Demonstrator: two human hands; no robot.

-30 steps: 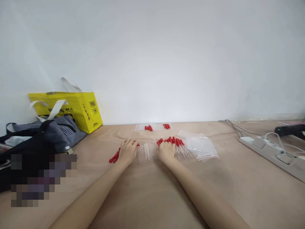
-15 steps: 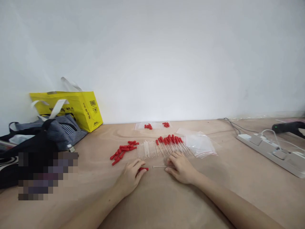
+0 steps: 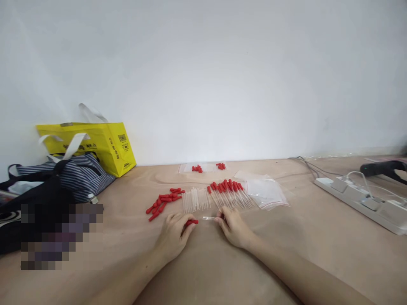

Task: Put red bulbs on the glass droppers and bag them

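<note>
My left hand [image 3: 175,233] is closed on a red rubber bulb [image 3: 192,222], whose end points right. Just across from it, my right hand [image 3: 233,226] pinches a thin clear tube [image 3: 208,218], its free end toward the bulb with a small gap between them. Loose red bulbs [image 3: 162,203] lie in a pile beyond my left hand. A row of bare clear tubes [image 3: 195,200] sits beside that pile. Right of this row, several tubes fitted with red bulbs [image 3: 227,186] lie side by side, just beyond my right hand.
Flat plastic bags [image 3: 267,192] lie right of the fitted tubes. Near the wall is another bag [image 3: 210,167] with red bulbs. A yellow bag [image 3: 117,148] and a striped bag [image 3: 85,178] stand at left; a power strip [image 3: 359,205] with cables lies at right.
My right hand has moved slightly left and now pinches the tube between its fingertips, where it was looser before. My left hand still holds the bulb.
</note>
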